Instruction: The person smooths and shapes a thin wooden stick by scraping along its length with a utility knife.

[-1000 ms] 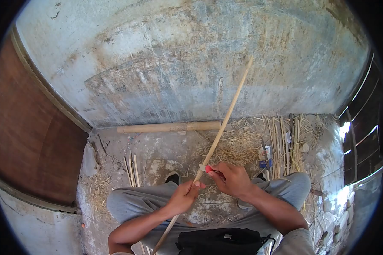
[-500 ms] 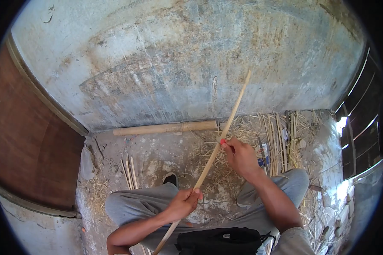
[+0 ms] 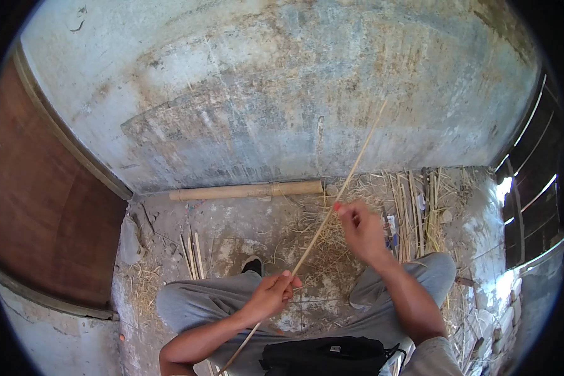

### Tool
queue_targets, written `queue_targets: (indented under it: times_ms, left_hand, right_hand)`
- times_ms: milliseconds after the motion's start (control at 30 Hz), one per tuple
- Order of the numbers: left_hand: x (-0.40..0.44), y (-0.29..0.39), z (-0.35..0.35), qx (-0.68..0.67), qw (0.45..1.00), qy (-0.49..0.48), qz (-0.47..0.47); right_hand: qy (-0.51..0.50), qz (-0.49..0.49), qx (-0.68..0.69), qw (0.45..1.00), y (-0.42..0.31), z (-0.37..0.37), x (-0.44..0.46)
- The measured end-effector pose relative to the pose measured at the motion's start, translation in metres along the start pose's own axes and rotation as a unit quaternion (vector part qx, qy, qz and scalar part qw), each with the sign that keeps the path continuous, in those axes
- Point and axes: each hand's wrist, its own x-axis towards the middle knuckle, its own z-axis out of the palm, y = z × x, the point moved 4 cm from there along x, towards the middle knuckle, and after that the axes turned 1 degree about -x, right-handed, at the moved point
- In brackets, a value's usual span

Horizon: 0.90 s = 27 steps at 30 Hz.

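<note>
while your left hand (image 3: pixel 272 297) clasps the bamboo strip (image 3: pixel 311 244), your right hand (image 3: pixel 365 233) pinches a small red object (image 3: pixel 337 205) at its edge.

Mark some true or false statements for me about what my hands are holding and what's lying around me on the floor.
1. The left hand holds the long thin strip. True.
2. The small red piece is in the left hand. False: the small red piece is at the fingertips of the right hand.
3. The thick pole lies on the floor along the foot of the wall. True.
4. All the loose sticks lie on your left. False: there are sticks on your right too.
5. The strip's far end points down at the floor. False: it slants up, in front of the wall.
</note>
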Motion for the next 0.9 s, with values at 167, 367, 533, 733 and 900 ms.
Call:
queue_targets:
  times_ms: [167,367,533,733,900]
  left_hand:
    - [-0.003,0.007,-0.004,-0.05,0.998,0.018,-0.017]
    - [-0.002,0.003,-0.007,-0.055,0.997,0.044,-0.014]
    - [0.002,-0.005,-0.009,0.058,0.989,0.082,0.108]
    - [0.002,-0.003,-0.008,0.049,0.992,0.084,0.084]
    - [0.009,-0.011,-0.012,0.096,0.979,0.109,0.146]
  right_hand:
    - [-0.144,-0.096,0.033,0.984,-0.027,0.031,-0.04]
    - [-0.128,-0.16,0.001,0.979,-0.029,0.037,-0.043]
    - [-0.127,-0.172,-0.034,0.976,-0.036,0.034,-0.042]
    - [-0.119,-0.176,-0.064,0.975,-0.037,0.033,-0.043]
    - [-0.105,-0.186,-0.08,0.974,-0.038,0.031,-0.042]
